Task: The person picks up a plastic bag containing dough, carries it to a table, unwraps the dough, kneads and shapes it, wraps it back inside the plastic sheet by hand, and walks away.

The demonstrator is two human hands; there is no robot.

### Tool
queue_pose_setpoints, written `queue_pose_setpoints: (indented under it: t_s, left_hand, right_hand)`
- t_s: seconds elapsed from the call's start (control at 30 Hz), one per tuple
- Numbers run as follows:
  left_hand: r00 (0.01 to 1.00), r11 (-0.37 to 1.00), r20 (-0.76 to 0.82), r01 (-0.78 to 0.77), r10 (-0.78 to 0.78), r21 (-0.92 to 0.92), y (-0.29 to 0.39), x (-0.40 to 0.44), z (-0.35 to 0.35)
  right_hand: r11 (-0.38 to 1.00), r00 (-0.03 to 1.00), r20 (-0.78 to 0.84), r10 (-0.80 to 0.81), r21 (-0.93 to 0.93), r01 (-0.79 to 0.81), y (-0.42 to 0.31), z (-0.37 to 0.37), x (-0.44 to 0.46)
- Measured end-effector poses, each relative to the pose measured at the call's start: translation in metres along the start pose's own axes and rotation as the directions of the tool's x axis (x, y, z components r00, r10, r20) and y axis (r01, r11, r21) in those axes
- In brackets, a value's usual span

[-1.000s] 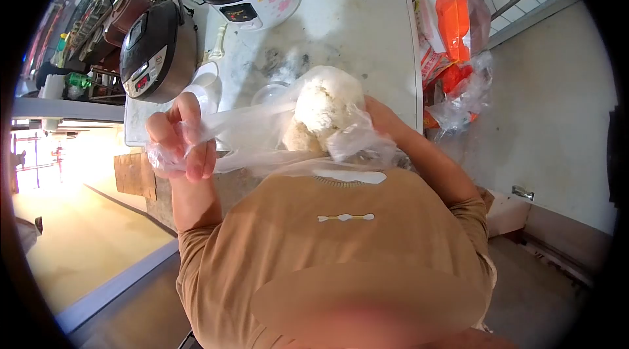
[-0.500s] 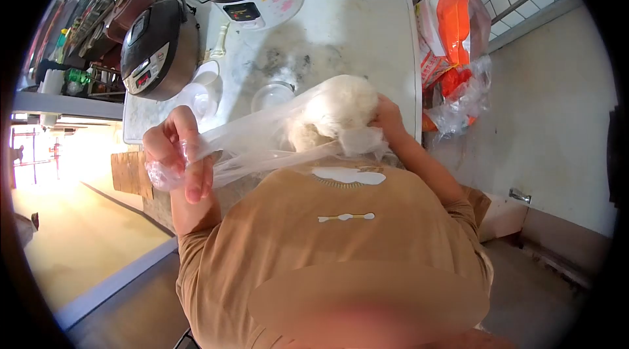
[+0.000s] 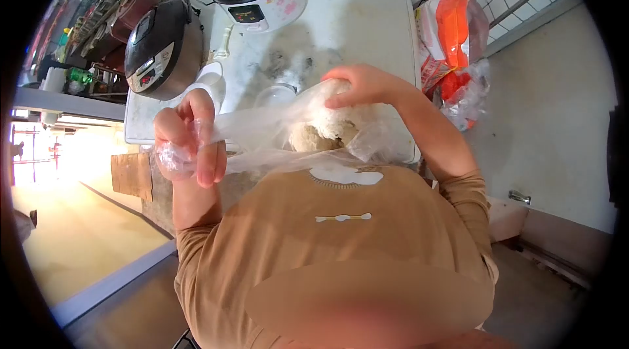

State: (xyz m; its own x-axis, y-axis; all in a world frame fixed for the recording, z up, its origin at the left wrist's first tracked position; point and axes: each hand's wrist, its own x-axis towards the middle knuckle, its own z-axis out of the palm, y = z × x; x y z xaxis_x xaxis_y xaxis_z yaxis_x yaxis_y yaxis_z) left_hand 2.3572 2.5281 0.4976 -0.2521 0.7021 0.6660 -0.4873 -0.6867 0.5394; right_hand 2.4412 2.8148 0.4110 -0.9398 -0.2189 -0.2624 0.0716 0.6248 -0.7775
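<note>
A whitish, crumbly lump [image 3: 321,134] sits in a clear plastic bag [image 3: 255,127] close to my shirt, over the table's near edge. At the left, my left hand [image 3: 190,139] grips the bunched end of the bag, which stretches across toward the lump. My right hand [image 3: 357,87] is wrapped over the top right of the lump, fingers curled on it; whether plastic lies between them is unclear. Behind the bag stands a small clear bowl [image 3: 276,95].
A white rice cooker [image 3: 268,11] and a dark cooker [image 3: 164,51] stand on the white table [image 3: 354,34]. A clear cup [image 3: 209,80] and a pale-handled utensil [image 3: 225,43] are nearby. Orange-and-white bags [image 3: 458,34] stand beyond the right edge.
My right hand has moved from the lump's right side up and over its top. My left hand keeps its grip on the bag, and the view has shifted slightly.
</note>
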Motion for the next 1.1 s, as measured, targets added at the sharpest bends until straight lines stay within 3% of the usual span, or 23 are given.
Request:
queue_pose_setpoints:
  t_s: [0.1,0.2,0.3,0.4,0.5,0.6,0.7,0.8,0.9,1.0,1.1]
  left_hand:
    - [0.998,0.999,-0.052,-0.019,0.021,0.037,0.002,-0.004,0.0]
    - [0.995,0.996,-0.097,-0.032,0.04,0.084,0.0,-0.006,-0.002]
    - [0.988,0.992,-0.147,-0.026,0.044,0.124,-0.008,-0.009,0.0]
    - [0.984,0.962,-0.178,0.054,-0.006,0.268,-0.017,-0.011,0.0]
    - [0.974,0.891,-0.216,0.161,-0.073,0.424,-0.02,-0.019,-0.001]
    - [0.949,0.908,-0.314,0.151,-0.023,0.391,-0.017,-0.02,0.0]
    - [0.902,0.97,-0.429,0.06,0.049,0.236,0.0,-0.024,-0.013]
    - [0.872,0.99,-0.481,-0.032,0.093,0.134,0.004,-0.028,-0.016]
    - [0.928,0.981,-0.357,-0.037,0.103,0.188,0.006,-0.019,-0.016]
    - [0.894,0.966,-0.425,-0.036,0.146,0.256,0.003,-0.017,-0.012]
    - [0.899,0.952,-0.412,-0.015,0.146,0.306,0.003,-0.015,-0.015]
  right_hand:
    - [0.997,0.992,0.122,0.032,-0.073,-0.023,-0.007,0.0,0.013]
    - [0.95,0.995,0.098,0.009,-0.312,0.022,-0.014,0.01,0.018]
    - [0.931,0.994,0.069,0.088,-0.362,-0.058,-0.03,0.019,0.018]
    - [0.894,0.986,0.028,0.162,-0.427,-0.135,-0.036,0.023,0.024]
    - [0.778,0.982,-0.181,0.05,-0.61,-0.152,-0.027,0.04,0.029]
    - [0.917,0.938,-0.348,0.008,-0.372,-0.145,0.002,0.031,0.036]
    - [0.946,0.818,-0.484,-0.309,-0.244,0.213,0.045,0.006,0.024]
    - [0.945,0.812,-0.487,-0.321,-0.224,0.239,0.012,-0.009,-0.025]
    - [0.866,0.854,-0.39,-0.344,-0.484,0.127,-0.017,0.005,-0.073]
    - [0.892,0.917,-0.392,-0.08,-0.438,-0.109,-0.035,0.021,-0.103]
    - [0.876,0.915,-0.403,0.033,-0.43,-0.221,-0.015,0.039,-0.115]
